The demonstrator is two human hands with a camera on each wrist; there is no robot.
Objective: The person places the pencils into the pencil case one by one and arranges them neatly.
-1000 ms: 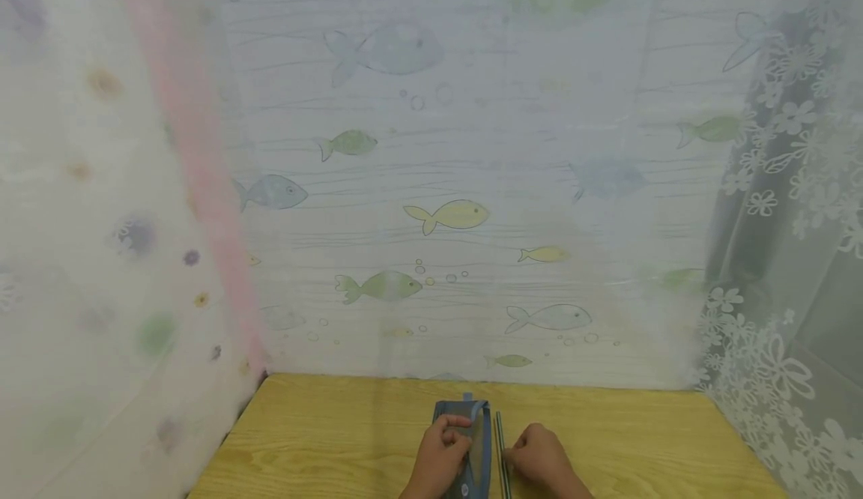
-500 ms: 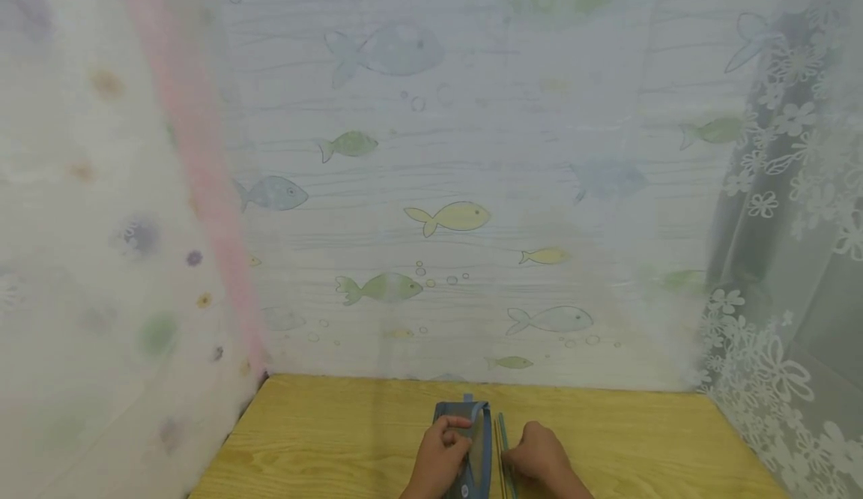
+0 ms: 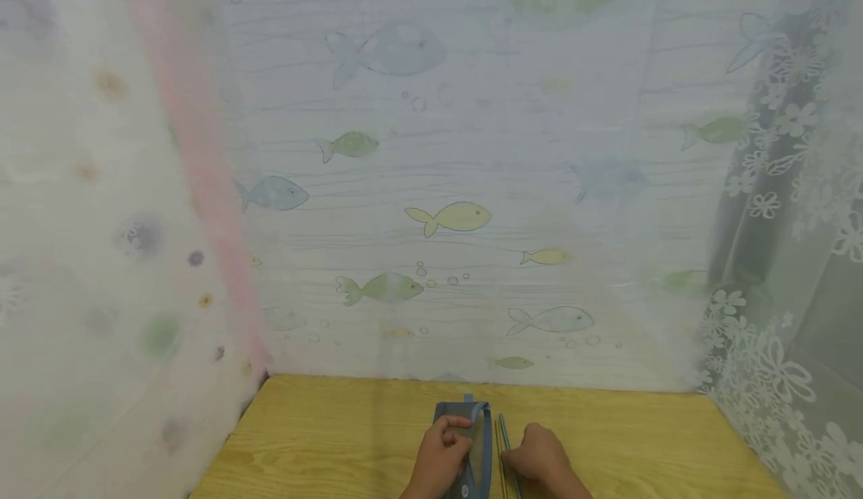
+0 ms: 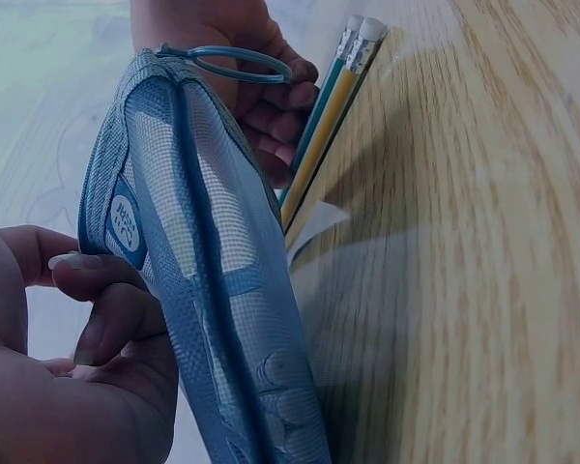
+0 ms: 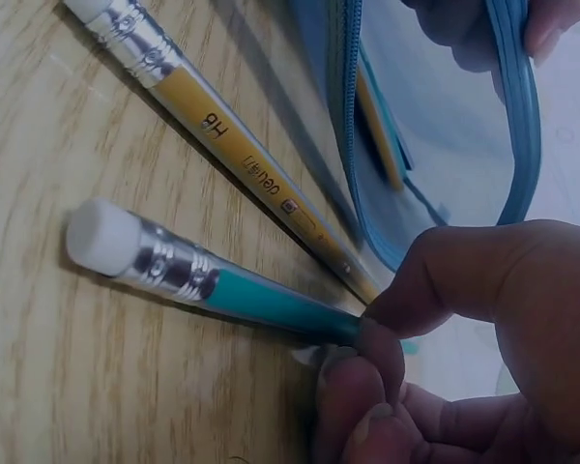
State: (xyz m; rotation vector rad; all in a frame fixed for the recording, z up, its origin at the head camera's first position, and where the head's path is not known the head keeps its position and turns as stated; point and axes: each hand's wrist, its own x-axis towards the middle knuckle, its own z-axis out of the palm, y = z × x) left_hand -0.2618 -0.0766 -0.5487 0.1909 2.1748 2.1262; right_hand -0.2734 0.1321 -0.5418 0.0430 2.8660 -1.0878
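Observation:
A blue mesh pencil case with its zip open lies on the wooden table. My left hand grips its side; fingers show dimly through the mesh in the left wrist view. Right of the case, my right hand pinches a green pencil between thumb and fingers. The white eraser end of that pencil points away from the fingers in the right wrist view. A yellow HB pencil lies beside it on the table, untouched by the fingertips. Both pencils' far tips are hidden.
Through the case's opening, a yellow pencil and a teal strip beside it show inside. A zip-pull loop sticks out from the case end. Behind the wooden table hangs a fish-patterned curtain, with a lace curtain on the right.
The green and yellow pencils lay close together; now the green one is apart and slanted, its near end swung right. My left hand and the case have stayed in place.

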